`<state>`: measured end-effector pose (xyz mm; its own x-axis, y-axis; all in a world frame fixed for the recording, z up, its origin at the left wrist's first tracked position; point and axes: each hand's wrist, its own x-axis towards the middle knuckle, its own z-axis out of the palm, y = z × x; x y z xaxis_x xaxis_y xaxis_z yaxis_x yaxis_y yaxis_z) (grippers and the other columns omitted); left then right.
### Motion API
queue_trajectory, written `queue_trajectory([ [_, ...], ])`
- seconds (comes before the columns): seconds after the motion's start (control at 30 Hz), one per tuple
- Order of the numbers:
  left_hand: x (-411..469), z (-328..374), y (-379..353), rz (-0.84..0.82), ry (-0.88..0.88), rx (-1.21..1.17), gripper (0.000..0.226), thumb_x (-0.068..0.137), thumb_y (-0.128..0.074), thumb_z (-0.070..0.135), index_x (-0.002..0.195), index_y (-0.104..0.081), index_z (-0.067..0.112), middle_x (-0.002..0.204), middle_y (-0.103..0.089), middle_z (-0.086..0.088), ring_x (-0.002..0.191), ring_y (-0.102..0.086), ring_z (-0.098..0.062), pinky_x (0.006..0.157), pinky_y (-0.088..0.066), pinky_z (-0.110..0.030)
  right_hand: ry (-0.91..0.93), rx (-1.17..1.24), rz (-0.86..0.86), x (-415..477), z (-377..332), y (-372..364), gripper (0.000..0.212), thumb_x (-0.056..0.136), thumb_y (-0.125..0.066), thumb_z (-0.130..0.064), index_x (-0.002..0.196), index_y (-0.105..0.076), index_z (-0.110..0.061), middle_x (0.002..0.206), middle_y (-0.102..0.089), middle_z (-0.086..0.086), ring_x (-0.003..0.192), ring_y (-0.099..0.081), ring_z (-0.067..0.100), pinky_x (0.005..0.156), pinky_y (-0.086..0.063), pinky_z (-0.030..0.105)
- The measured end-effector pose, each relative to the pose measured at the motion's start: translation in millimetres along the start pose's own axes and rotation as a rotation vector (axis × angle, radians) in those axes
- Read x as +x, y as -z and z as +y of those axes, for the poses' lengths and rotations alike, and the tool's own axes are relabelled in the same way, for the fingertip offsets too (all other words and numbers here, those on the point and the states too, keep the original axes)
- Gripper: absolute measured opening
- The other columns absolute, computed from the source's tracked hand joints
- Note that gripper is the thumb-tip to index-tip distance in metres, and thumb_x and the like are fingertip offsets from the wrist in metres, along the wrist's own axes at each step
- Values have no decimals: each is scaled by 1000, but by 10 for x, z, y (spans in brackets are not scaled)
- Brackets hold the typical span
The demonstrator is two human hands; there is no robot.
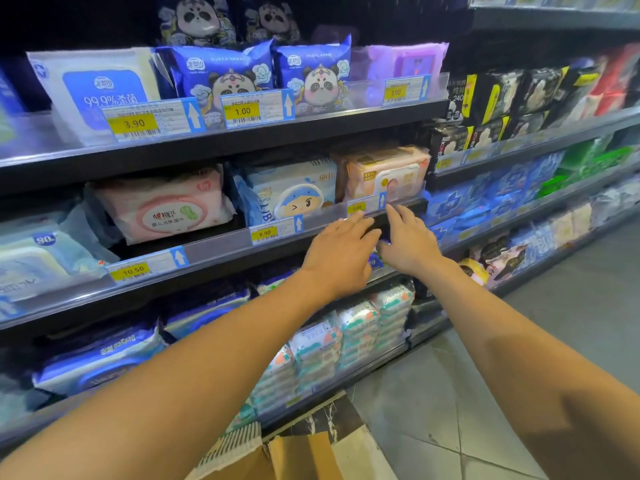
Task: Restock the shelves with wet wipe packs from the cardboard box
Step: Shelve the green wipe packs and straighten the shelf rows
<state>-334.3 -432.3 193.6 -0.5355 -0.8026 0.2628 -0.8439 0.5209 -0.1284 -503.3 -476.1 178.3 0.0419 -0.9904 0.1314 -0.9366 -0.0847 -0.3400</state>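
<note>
On middle shelf (pixel 214 266), wipe packs (pixel 384 171); cardboard box (pixel 301 455) below

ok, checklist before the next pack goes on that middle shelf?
1. Hands free: left hand and right hand lie flat by the clear rail, holding nothing: ok.
2. Pack ready to place: none in either hand: not ok.
3. Cardboard box close by: a flap shows just below the arms: looks ok.
4. Packs left in the box: inside is out of view: cannot tell.
5. Peach pack seated behind the rail: ok.
6. Free depth behind the peach pack: cannot tell.
</note>
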Motion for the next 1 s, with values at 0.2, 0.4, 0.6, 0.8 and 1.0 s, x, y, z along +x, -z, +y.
queue_trajectory([
  [0.2,-545,74,-510,-207,140,-80,57,90,-55,23,145,-45,11,154,-41,-8,142,-35,-28,106,-38,-43,-23,-30,-156,-342,-10,-528,80,94,-57,-37,162,-17,-21,170,-12,8,153,-18,34,121,-25,51],
  [0.4,-712,40,-788,-263,262,-111,62,94,-53,27,152,-38,13,157,-37,-6,143,-34,-28,112,-35,-47,14,-109,-260,-354,19,-1012,82,95,-54,-37,164,-10,-25,171,-9,7,157,-7,30,124,-15,54],
  [0.6,-855,-156,-1036,-228,248,27,66,95,-52,33,157,-34,17,162,-34,-5,148,-31,-28,115,-29,-44,15,-106,-281,-173,67,-1312,77,99,-46,-33,165,-5,-26,173,5,2,159,4,25,126,-2,55],
  [0.8,-1035,-302,-1183,-137,256,43,63,84,-46,28,147,-52,19,146,-52,-5,133,-47,-30,102,-40,-46,19,-141,-222,2,166,-1347,72,101,-41,-35,164,-9,-24,173,0,-1,158,-3,24,125,-4,57],
  [1.0,-1150,-456,-1260,-93,304,81,57,86,-54,25,142,-54,18,136,-54,-4,122,-50,-30,98,-42,-45,17,-181,-203,45,112,-1377,69,101,-38,-40,163,-12,-25,172,-5,1,156,-7,31,125,-10,55],
])
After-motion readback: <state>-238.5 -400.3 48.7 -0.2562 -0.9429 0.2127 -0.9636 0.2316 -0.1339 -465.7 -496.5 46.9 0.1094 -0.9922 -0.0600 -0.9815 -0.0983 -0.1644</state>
